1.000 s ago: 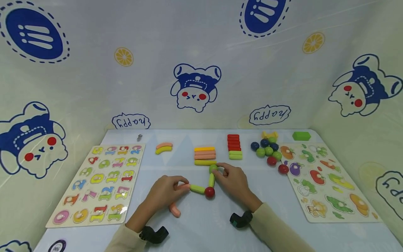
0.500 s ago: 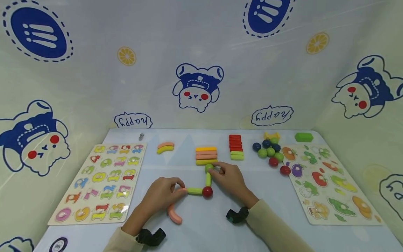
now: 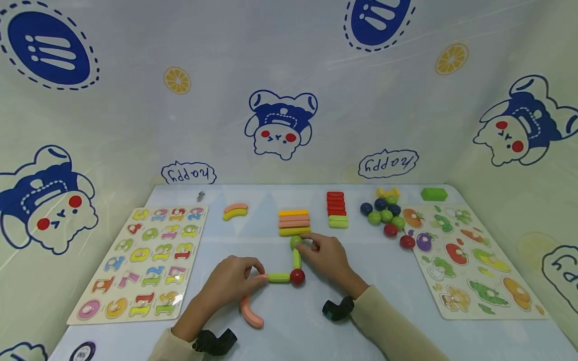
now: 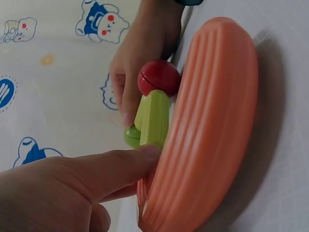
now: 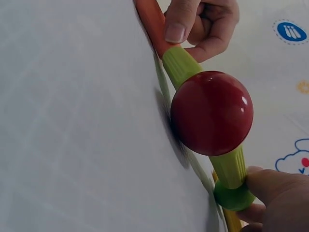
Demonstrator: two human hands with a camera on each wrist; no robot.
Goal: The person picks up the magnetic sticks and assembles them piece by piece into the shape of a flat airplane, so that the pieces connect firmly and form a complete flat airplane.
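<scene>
In the head view, my left hand (image 3: 232, 278) pinches a pink piece whose end meets a light green stick (image 3: 279, 277). That stick runs to a red ball (image 3: 297, 277), where a second light green stick (image 3: 296, 259) joins at roughly a right angle and leads up to a green ball (image 3: 295, 242). The thumb and fingers of my right hand (image 3: 327, 255) pinch that green ball and the stick's end. A curved, ridged pink piece (image 4: 207, 125) looms large in the left wrist view; in the head view its far end is hidden under my left hand.
Beyond the hands lie stacked yellow, pink and orange sticks (image 3: 294, 220), red and light green sticks (image 3: 335, 208), and two curved pieces (image 3: 235, 211). Several balls (image 3: 384, 215) cluster beside the vegetable puzzle board (image 3: 478, 296). A number puzzle board (image 3: 171, 240) is at left, a green block (image 3: 434, 194) back right.
The joined sticks and balls have turned slightly, the green ball shifting left and the left stick becoming level. My hands moved with them, and more of the curved pink piece shows.
</scene>
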